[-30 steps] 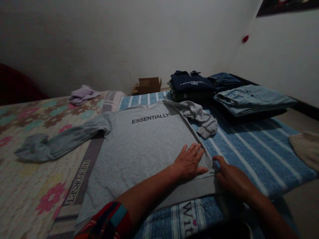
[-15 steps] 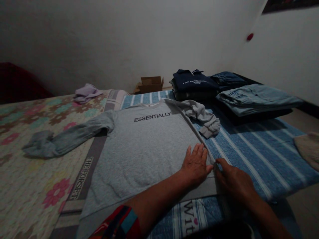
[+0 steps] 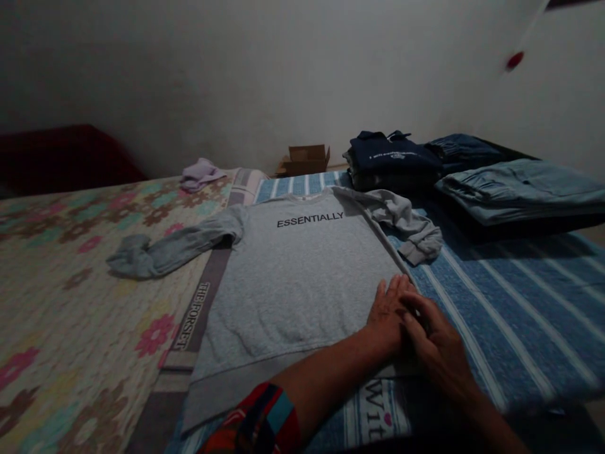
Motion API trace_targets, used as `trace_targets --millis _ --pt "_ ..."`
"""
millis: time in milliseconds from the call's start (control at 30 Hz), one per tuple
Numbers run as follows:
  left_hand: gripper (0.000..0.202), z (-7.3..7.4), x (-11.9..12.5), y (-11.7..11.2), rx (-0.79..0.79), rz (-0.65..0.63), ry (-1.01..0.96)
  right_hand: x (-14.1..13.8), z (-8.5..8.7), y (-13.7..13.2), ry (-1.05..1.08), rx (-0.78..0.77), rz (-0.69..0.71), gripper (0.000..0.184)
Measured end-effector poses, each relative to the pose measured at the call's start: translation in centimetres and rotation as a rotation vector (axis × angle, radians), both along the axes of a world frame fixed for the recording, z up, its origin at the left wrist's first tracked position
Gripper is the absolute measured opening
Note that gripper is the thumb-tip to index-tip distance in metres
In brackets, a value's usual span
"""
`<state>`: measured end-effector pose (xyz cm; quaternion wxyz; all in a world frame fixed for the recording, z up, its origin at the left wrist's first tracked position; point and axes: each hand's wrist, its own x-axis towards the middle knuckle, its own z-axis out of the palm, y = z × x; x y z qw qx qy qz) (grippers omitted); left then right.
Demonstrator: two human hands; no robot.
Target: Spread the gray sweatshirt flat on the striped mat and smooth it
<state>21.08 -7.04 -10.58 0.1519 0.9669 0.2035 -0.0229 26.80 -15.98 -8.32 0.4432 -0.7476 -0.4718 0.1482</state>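
Observation:
A grey long-sleeved sweatshirt printed "ESSENTIALLY" lies spread face up, its neck away from me. Its left sleeve stretches out sideways, and the right sleeve is bunched beside the shoulder. My left hand rests flat and open on the shirt's lower right side. Partly over it is my right hand, thumb and fingers curled at the left hand's outer side. Whether cloth sits between those fingers is hidden. Both hands cover part of the shirt's side edge.
Under the shirt are a blue striped cover and a floral cover. Folded dark clothes and folded light-blue denim are stacked at the back right. A lilac cloth and a cardboard box are farther back.
My right hand has moved from the shirt's side edge onto my left hand, and its fingers now overlap it. The view has turned left; the shirt lies as before.

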Motion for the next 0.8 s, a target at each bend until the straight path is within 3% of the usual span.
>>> trace_targets --millis 233,367,500,633,800 --pt "0.064 0.1 -0.6 0.8 -0.090 -0.025 -0.019 0.1 -2.4 0.8 0.039 -0.039 -0.011 0.047" --pt "0.061 1.0 -1.4 2.5 -0.134 -0.079 -0.015 0.5 -2.5 0.9 0.029 -0.058 -0.027 0.049" --pt "0.052 1.4 -2.6 4.2 -0.057 -0.021 -0.048 0.2 -2.1 1.2 -0.041 -0.075 -0.018 0.050" --pt "0.057 0.7 -4.3 5.2 0.002 0.035 -0.034 -0.4 -2.0 2.8 -0.165 -0.071 0.087 0.050" --pt "0.064 -0.6 -5.8 5.1 0.026 0.033 0.037 -0.2 -3.9 4.8 -0.404 -0.199 0.173 0.056"
